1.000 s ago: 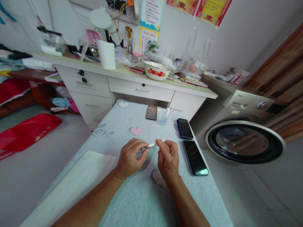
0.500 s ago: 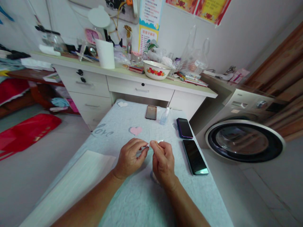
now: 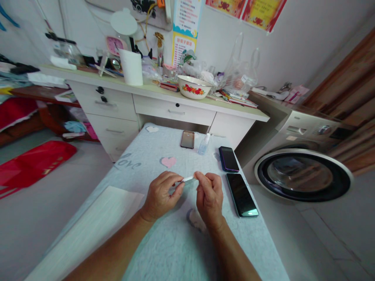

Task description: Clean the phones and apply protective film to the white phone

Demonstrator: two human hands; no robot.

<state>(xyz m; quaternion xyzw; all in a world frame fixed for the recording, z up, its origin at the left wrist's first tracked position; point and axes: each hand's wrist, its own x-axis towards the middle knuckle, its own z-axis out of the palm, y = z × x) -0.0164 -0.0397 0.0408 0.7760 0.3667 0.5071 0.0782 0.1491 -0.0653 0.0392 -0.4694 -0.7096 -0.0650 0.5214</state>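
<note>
Between my hands, above the cloth-covered table, a small thin white strip (image 3: 188, 178) is held; its exact kind is too small to make out. My left hand (image 3: 163, 195) pinches its left end between thumb and forefinger. At the other end, my right hand (image 3: 209, 195) closes on it with thumb against curled fingers. Beyond my hands lie a brown-edged phone case (image 3: 187, 139) and a clear spray bottle (image 3: 203, 144). To the right of my right hand are a dark phone (image 3: 229, 159) and a larger black-screened phone (image 3: 241, 194).
A pale cloth (image 3: 158, 144) with heart prints covers the table. A long white sheet (image 3: 88, 230) lies along its left side. Behind stands a desk (image 3: 175, 111) bearing a flowered bowl (image 3: 193, 89) and a paper roll (image 3: 131, 68). A washing machine (image 3: 295, 156) is at the right.
My right hand has moved a little to the right, away from my left hand. More of the white strip now shows between them. My left hand stays put.
</note>
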